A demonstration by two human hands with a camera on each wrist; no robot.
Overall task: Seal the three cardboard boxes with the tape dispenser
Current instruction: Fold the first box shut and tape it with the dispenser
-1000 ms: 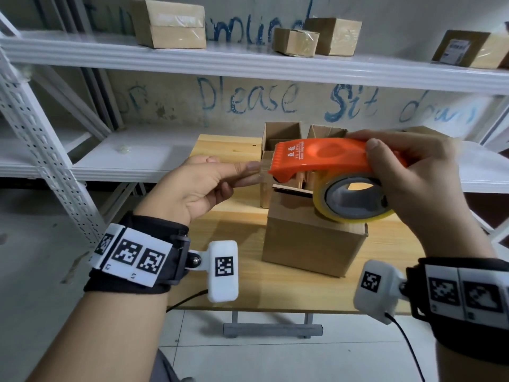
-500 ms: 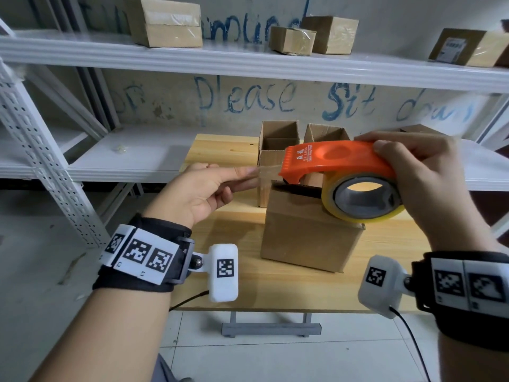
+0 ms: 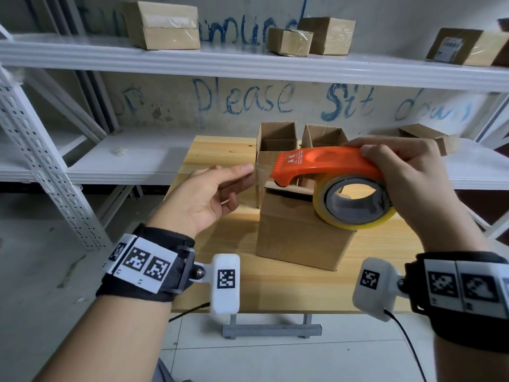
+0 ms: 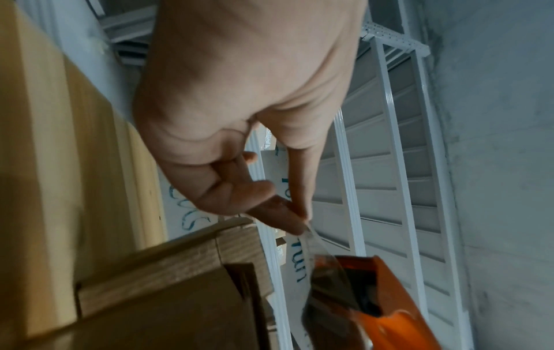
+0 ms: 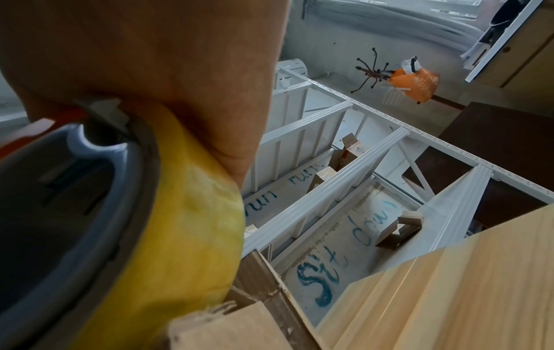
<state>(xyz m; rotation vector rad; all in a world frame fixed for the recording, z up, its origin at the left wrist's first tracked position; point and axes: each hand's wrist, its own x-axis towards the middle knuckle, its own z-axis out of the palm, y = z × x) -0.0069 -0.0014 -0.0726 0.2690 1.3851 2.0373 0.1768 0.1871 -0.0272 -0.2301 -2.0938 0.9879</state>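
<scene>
The left hand (image 3: 209, 199) pinches the free end of the clear tape (image 3: 260, 172) between thumb and forefinger; the remaining fingers are curled loosely. The right hand (image 3: 413, 183) grips the orange tape dispenser (image 3: 325, 164) from above, fingers wrapped over its handle, with the yellowish tape roll (image 3: 355, 202) below the palm. The dispenser is held above the top of the nearest cardboard box (image 3: 300, 235), directly right of the left hand; the tape spans the short gap between the left fingertips and the dispenser's toothed front edge.

The left wrist view alone shows the pinch closely: the tape (image 4: 311, 244) runs as a transparent strip from the fingertips (image 4: 288, 217) to the dispenser mouth (image 4: 359, 296). The right wrist view shows the tape roll (image 5: 186, 225) against the palm, which the head view hides in part.

The nearest box stands near the middle of the wooden bench (image 3: 289, 288). Two open boxes (image 3: 276, 139) (image 3: 323, 137) stand side by side behind it, at the far edge.

The dispenser carries white lettering on its top, too small to read. Blue writing on the wall (image 3: 245, 97) reads "Please Sit down". More boxes rest on the white shelf (image 3: 248, 64) above.
</scene>
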